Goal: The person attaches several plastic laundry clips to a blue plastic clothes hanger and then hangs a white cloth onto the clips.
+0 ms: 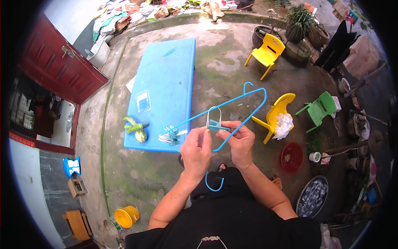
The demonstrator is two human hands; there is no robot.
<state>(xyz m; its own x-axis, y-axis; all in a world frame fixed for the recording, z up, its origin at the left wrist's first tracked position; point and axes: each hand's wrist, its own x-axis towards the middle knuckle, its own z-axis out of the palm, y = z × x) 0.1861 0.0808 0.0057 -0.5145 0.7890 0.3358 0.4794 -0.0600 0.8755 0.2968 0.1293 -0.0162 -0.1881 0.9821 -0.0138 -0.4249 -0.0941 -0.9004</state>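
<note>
My left hand (pixel 195 152) is closed on a thin white loop (pixel 214 108) hung over a bar of a blue plastic hanger (pixel 229 101), whose hook points down toward me. My right hand (pixel 240 145) pinches a teal clothespin (pixel 215 124) at the loop, inside the hanger's frame. Behind my left hand, more teal and white clothespins (pixel 170 136) sit on the blue table (pixel 161 66), beside several green gourd-like vegetables (pixel 141 135) and a small clear container (pixel 143 101).
Yellow chairs (pixel 267 50) and a green chair (pixel 321 108) stand on the right, near a red basin (pixel 291 157) and a metal tub (pixel 312 196). A yellow bucket (pixel 127 216) and wooden stools (pixel 77 187) are at lower left. A red door (pixel 62 62) opens at left.
</note>
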